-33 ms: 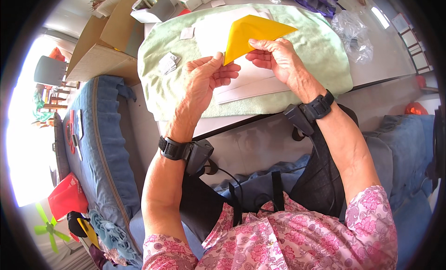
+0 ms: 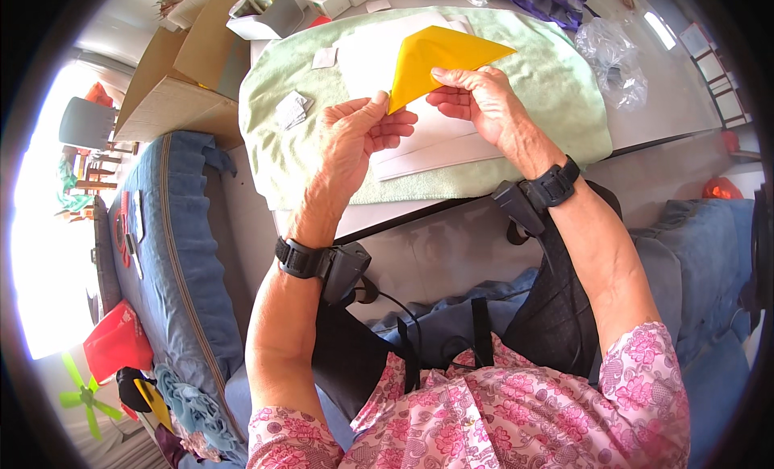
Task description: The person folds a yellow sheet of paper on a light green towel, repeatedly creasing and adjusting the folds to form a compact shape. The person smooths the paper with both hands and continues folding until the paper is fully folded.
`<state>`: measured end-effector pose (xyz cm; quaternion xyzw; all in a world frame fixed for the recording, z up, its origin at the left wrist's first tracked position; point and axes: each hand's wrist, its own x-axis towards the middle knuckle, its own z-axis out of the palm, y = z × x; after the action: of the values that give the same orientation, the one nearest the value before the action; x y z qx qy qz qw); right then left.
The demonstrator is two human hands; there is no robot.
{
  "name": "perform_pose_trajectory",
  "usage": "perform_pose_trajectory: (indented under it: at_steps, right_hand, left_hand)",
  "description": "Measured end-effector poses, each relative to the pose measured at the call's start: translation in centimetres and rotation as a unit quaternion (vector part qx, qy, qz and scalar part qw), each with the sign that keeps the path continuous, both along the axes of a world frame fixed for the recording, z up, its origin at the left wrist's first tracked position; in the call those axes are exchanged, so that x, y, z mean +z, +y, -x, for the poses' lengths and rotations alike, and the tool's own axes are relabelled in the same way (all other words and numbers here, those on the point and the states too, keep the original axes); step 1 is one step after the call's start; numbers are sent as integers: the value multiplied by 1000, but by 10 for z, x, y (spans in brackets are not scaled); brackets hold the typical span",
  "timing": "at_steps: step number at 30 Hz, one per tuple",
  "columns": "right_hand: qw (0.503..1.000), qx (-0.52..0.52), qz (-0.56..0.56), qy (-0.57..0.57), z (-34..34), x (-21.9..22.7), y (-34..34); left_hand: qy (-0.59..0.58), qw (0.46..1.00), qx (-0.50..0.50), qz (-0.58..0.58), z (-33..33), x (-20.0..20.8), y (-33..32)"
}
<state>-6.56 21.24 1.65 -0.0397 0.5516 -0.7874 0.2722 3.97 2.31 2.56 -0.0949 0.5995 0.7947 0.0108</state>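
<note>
A folded sheet of yellow paper (image 2: 439, 58) is held up between my two hands over the table, its top cut off at a slant and its right end pointed. The thumb and fingers of my left hand (image 2: 359, 130) pinch its lower left corner. My right hand (image 2: 477, 102) grips its lower edge right of the middle, thumb on the near face. Below the paper lie white sheets (image 2: 435, 158) on a pale green towel (image 2: 556, 106). Small white paper pieces (image 2: 293, 109) rest on the towel to the left, and a single square piece (image 2: 324, 58) lies farther back.
A crumpled clear plastic bag (image 2: 617, 66) lies right of the towel, with a purple bag (image 2: 548, 1) behind. At the far left are a grey container (image 2: 266, 16) and a cardboard box (image 2: 181, 82). A blue covered sofa (image 2: 181, 243) stands at my left.
</note>
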Motion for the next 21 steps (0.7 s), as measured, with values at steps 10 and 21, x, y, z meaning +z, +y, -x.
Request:
perform_pose_trajectory:
  at_steps: [10, 21]
  right_hand:
    - [1000, 9, 0, 16, 0, -2, 0]
    - [1000, 16, 16, -13, -1, 0, -3]
  left_hand:
    - [-14, 999, 8, 38, -1, 4, 4]
    - [-21, 995, 36, 95, -5, 4, 4]
